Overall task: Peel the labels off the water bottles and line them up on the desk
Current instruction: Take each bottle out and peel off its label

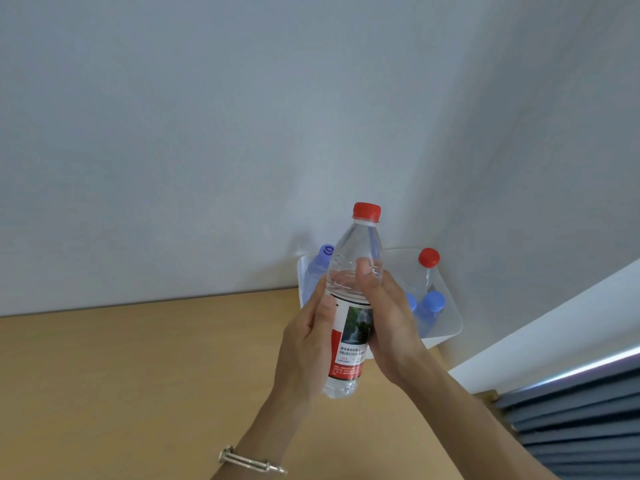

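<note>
I hold a clear water bottle (356,258) with a red cap upright above the wooden desk (138,375). Its red and white label (351,344) with a waterfall picture still wraps the lower body. My left hand (304,351) grips the bottle from the left, thumb on the label's upper edge. My right hand (388,323) clasps it from the right, thumb on the clear shoulder. Behind them a white bin (446,327) holds more bottles: one with a red cap (428,258), some with blue caps (433,303), one with a pale violet cap (325,252).
The desk meets a plain white wall (242,133) at the back. The bin stands in the desk's far right corner. A grey slatted surface (575,424) lies at the lower right past the desk edge. A metal bracelet (249,462) is on my left wrist.
</note>
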`<state>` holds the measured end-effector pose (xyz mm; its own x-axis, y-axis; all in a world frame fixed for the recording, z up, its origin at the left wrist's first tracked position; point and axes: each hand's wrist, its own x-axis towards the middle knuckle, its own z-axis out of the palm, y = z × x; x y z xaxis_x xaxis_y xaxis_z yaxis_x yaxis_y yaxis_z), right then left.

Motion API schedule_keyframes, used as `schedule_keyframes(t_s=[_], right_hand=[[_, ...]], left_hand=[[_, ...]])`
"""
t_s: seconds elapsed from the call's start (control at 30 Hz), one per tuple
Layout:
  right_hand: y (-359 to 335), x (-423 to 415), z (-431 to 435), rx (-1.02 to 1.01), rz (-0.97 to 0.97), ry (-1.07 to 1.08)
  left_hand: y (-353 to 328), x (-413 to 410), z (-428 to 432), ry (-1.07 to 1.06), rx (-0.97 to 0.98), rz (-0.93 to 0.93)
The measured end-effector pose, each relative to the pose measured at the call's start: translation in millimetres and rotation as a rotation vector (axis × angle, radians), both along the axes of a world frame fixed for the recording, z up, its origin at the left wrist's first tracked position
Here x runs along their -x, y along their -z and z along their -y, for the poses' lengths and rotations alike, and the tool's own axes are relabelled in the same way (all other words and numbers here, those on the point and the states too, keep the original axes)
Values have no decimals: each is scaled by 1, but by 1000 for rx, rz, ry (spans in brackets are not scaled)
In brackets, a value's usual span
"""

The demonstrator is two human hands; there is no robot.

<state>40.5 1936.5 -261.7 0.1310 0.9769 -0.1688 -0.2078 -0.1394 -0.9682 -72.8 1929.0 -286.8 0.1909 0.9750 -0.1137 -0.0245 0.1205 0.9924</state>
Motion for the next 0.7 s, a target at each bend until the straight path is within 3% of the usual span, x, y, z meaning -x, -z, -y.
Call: schedule_keyframes(t_s=[0.47, 0.7], right_hand=[[4, -5, -8, 16, -52, -13], [7, -13, -8, 22, -81, 14]], left_hand=[[0, 0, -5, 41, -51, -68], [1, -1, -9, 87, -113, -225]])
